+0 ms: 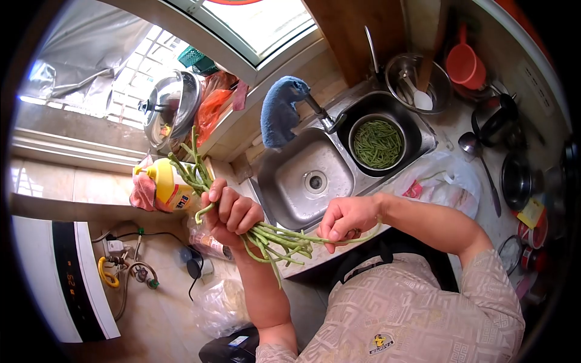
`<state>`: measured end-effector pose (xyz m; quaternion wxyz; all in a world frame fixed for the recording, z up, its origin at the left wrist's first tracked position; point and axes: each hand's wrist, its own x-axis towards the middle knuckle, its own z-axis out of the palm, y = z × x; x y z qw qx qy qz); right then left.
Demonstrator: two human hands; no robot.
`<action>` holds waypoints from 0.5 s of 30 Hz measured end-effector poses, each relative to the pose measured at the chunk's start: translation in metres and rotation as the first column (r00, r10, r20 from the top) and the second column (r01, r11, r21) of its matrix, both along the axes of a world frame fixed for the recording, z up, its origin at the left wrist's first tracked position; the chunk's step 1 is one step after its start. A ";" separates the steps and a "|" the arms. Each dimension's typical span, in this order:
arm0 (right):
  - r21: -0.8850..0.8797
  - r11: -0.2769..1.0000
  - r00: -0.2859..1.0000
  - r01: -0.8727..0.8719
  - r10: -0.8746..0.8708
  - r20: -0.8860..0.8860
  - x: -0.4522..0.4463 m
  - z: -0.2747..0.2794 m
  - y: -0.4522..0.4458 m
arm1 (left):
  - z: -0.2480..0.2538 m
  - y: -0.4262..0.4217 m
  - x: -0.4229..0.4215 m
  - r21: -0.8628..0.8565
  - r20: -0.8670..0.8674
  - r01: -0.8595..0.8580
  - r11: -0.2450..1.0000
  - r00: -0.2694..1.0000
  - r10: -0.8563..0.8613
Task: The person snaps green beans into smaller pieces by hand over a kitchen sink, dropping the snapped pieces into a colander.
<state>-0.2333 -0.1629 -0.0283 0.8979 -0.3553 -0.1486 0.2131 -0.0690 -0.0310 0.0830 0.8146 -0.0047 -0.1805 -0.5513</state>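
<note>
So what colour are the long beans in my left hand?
The long beans are light green; the head view shows them best.

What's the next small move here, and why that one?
Probably draw the pinched long green bean free: the right hand holds it where it reaches beyond the others, while the left hand grips the bunch of long green beans.

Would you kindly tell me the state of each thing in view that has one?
Left hand: closed around the long beans
Right hand: closed on part of the same beans
Long beans: bunched, ends splayed
Pot: uncovered, holding cut beans
Blue cloth: draped over the faucet
Metal bowl: uncovered, holding utensils
White plastic bag: crumpled
Appliance display: lit
</note>
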 end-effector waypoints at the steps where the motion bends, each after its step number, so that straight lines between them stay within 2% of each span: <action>1: -0.026 1.000 0.999 -0.006 0.005 -0.035 -0.001 0.001 -0.001 | -0.002 0.000 0.001 0.007 -0.006 0.000 1.000 1.000 0.000; 3: -0.077 0.997 0.994 -0.020 0.012 -0.105 -0.003 0.007 -0.002 | -0.007 0.001 0.003 0.027 0.001 0.003 1.000 1.000 -0.003; 6: -0.244 0.933 0.946 0.266 -0.301 -0.122 -0.006 0.007 0.011 | -0.013 0.004 0.008 0.032 0.040 -0.039 0.999 0.998 0.038; 7: -0.236 0.877 0.880 0.418 -0.455 -0.134 -0.004 -0.007 0.022 | -0.015 0.005 0.009 0.039 0.069 -0.059 0.997 0.996 0.056; 9: -0.155 0.835 0.782 0.527 -0.549 -0.294 -0.006 -0.021 0.022 | -0.024 0.009 0.007 0.092 0.146 -0.074 0.993 0.988 0.060; 11: -0.127 0.775 0.631 0.619 -0.587 -0.507 -0.004 -0.026 0.021 | -0.038 0.014 0.006 0.152 0.241 -0.098 0.984 0.969 0.059; 15: -0.131 0.614 0.395 0.779 -0.641 -0.659 0.008 -0.054 0.023 | -0.059 0.020 -0.006 0.212 0.183 -0.130 0.968 0.979 0.091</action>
